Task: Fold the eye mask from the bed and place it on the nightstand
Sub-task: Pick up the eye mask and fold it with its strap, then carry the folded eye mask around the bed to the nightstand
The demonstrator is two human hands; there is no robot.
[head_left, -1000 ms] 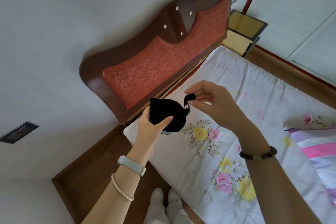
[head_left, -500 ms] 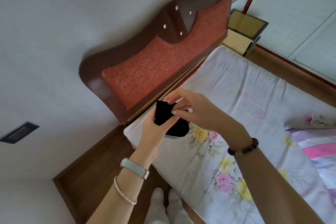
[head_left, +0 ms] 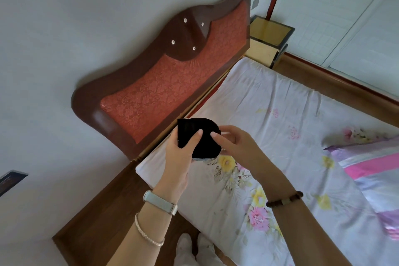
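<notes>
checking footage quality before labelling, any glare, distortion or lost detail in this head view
Head view: wide-angle tilt bends the headboard and walls; soft daylight, no harsh shadows; glare patch on the nightstand top; the eye mask is near featureless black, folds hard to read; both hands sharp, no motion blur.

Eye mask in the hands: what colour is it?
Black, with a thin pale edge along the bottom; the eye mask shows only in the head view.

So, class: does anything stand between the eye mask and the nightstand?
Nothing visible does. The eye mask is held above the bed's near corner; the nightstand stands past the headboard, across open mattress.
</notes>
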